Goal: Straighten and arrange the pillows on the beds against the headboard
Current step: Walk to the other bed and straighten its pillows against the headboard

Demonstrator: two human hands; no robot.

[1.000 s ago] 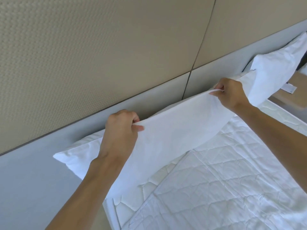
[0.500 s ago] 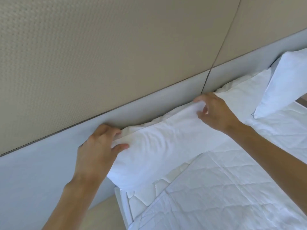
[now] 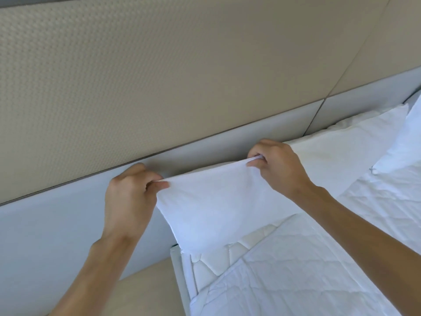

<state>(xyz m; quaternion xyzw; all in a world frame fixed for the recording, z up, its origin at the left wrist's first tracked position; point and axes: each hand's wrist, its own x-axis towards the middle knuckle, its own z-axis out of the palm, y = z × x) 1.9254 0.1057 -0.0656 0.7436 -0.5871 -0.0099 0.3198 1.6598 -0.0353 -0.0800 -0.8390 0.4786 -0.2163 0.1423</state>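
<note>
both hands pinch pillow's top edge at the headboard.
left hand [image 3: 131,197] and right hand [image 3: 276,166] each grip the near pillow [image 3: 218,201] by its upper hem, held apart, fabric taut between them. pillow sits at the bed [image 3: 296,281] corner, against the grey headboard [image 3: 57,226]; second pillow [image 3: 405,142] far right; beige wall panels [image 3: 159,76] above.

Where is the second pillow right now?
In the head view, the second pillow sits at the far right edge, against the headboard, beside the held pillow.
</note>
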